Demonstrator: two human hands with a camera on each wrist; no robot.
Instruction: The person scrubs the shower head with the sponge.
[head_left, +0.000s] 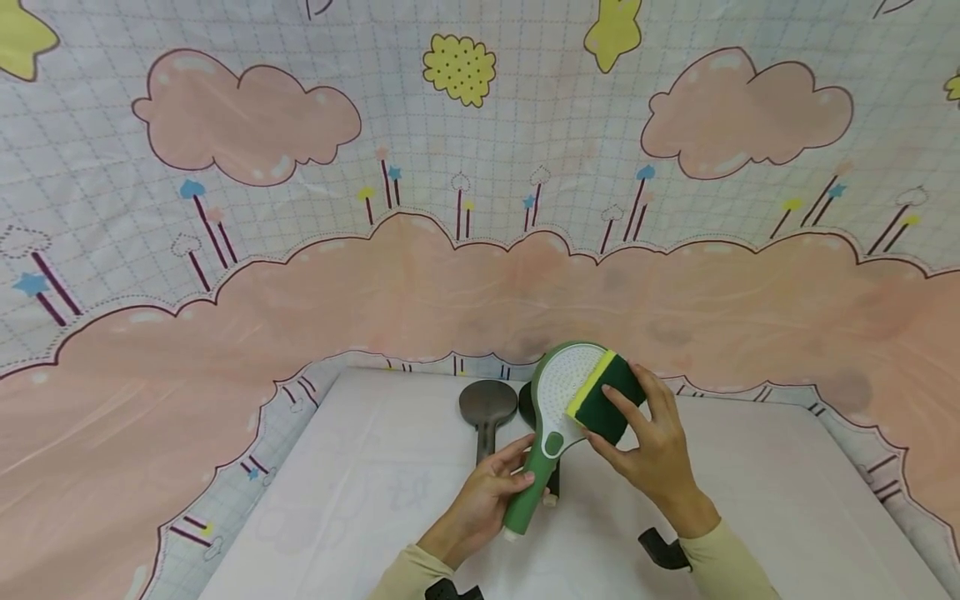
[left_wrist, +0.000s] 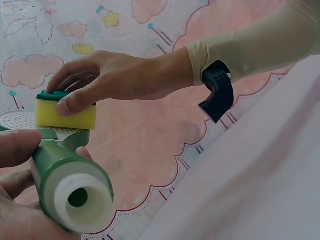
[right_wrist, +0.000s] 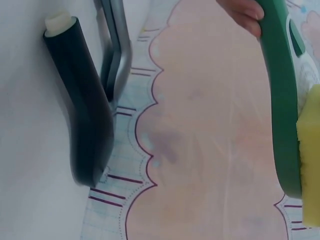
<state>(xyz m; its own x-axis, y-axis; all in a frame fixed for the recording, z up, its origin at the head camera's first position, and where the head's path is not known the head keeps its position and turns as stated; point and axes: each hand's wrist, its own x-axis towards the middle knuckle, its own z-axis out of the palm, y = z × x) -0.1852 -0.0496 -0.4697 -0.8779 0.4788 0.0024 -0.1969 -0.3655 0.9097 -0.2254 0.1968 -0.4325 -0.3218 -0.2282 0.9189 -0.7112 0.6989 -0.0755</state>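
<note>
My left hand (head_left: 491, 492) grips the handle of a green shower head (head_left: 555, 392) with a white, dotted spray face turned upward. In the left wrist view the open white pipe end of the green shower head (left_wrist: 72, 190) points at the camera. My right hand (head_left: 656, 446) pinches a sponge (head_left: 611, 400), yellow with a dark green scouring side, between thumb and fingers. The sponge (left_wrist: 65, 114) lies with its yellow side against the spray face, as the left wrist view shows. The right hand itself is out of sight in the right wrist view.
A dark grey shower head (head_left: 487, 404) lies on the white table (head_left: 360, 467), left of the green one. A black shower head (right_wrist: 82, 100) lies behind and partly under the green one. A cloth (head_left: 465, 292) printed with clouds hangs behind the table.
</note>
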